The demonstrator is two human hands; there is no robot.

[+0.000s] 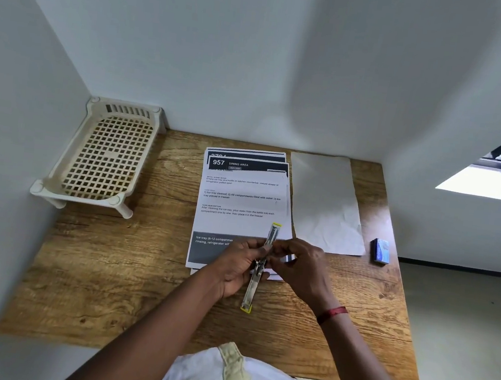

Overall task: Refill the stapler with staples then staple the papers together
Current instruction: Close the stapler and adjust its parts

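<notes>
Holding the stapler [250,293] swung fully open, we keep it just above the near edge of the stack of printed papers [241,204], with one yellow-tipped end pointing away over the sheets and the other toward us over the wooden table [140,271]. Our left hand [239,266] cups the stapler from the left, fingers curled round its hinged middle. Our right hand [300,264] comes in from the other side, and its fingertips pinch at the metal channel of the far arm; whether a strip of staples sits between them we cannot tell, as it is too small to make out. A red thread band [332,313] circles our right wrist. The papers lie in the middle of the table, the top sheet headed "957 DINING AREA". Just beside them on the right lies a blank, slightly creased sheet [325,204], and further right, near the table's edge, a small blue staple box [380,251]. A cream plastic lattice rack [106,154] stands in the far left corner against the white walls.
</notes>
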